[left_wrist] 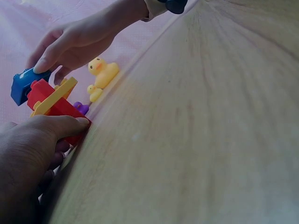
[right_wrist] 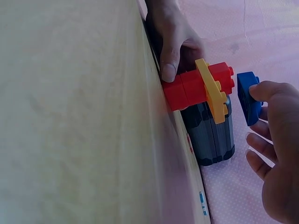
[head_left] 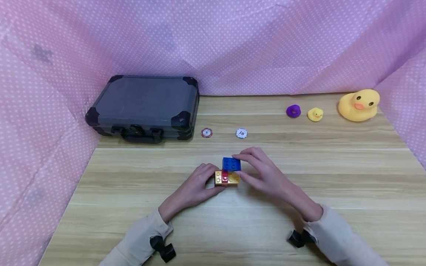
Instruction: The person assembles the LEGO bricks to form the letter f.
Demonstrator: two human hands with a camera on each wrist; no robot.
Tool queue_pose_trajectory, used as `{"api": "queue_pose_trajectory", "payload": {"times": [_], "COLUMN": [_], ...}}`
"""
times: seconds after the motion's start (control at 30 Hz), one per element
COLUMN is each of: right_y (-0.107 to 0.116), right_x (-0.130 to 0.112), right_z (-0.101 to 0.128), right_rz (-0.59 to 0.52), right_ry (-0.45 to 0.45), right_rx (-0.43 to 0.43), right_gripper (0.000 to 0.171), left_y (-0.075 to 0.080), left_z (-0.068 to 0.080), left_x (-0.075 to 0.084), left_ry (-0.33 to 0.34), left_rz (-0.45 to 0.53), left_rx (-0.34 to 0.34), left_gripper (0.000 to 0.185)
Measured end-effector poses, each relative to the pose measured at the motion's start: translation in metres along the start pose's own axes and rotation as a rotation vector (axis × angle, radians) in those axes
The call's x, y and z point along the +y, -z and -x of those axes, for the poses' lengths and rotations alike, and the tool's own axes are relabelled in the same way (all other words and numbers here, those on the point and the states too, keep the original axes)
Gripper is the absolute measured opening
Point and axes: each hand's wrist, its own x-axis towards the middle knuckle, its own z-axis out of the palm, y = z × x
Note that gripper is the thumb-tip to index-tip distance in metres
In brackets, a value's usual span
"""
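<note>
A stack of toy building bricks stands on the table: red bricks [right_wrist: 181, 91] at the bottom, a thin yellow brick [right_wrist: 213, 93] laid across them, and a red brick [right_wrist: 220, 77] on top. My left hand [head_left: 196, 184] grips the lowest red part, its thumb along the near side. Between thumb and fingers, my right hand [head_left: 266, 175] pinches a blue brick [head_left: 231, 164]. In the right wrist view a narrow gap separates this blue brick from the studs of the top red brick.
A dark grey case [head_left: 146, 99] lies at the back left. Two round chips, one red [head_left: 206, 133] and one white and blue [head_left: 241, 133], lie beyond the hands. At the back right sit a purple duck [head_left: 293, 111], a small yellow duck [head_left: 315, 114] and a large yellow duck [head_left: 358, 105].
</note>
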Motion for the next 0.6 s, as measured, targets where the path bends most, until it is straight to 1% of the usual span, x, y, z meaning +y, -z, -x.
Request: {"api": "queue_pose_trajectory", "payload": {"times": [0.13, 0.27, 0.43, 0.6], "right_y": [0.0007, 0.0000, -0.0012, -0.0011], "right_x": [-0.0021, -0.0049, -0.0070, -0.0074], "right_z": [0.0045, 0.0082, 0.0087, 0.0081], "right_rz": [-0.013, -0.025, -0.034, -0.029], "right_ry": [-0.012, -0.004, 0.004, 0.010], "right_rx": [-0.004, -0.017, -0.030, -0.034], "right_gripper": [0.044, 0.043, 0.049, 0.052], "left_y": [0.0001, -0.0001, 0.0003, 0.0013], "left_z": [-0.0002, -0.0001, -0.0001, -0.0004], "left_x": [-0.0004, -0.0011, -0.0006, 0.0010], "left_ry": [-0.005, -0.008, -0.007, 0.011], "left_rz": [0.006, 0.011, 0.010, 0.013], "left_rx": [0.004, 0.004, 0.004, -0.004], "left_gripper": [0.037, 0.037, 0.037, 0.037]}}
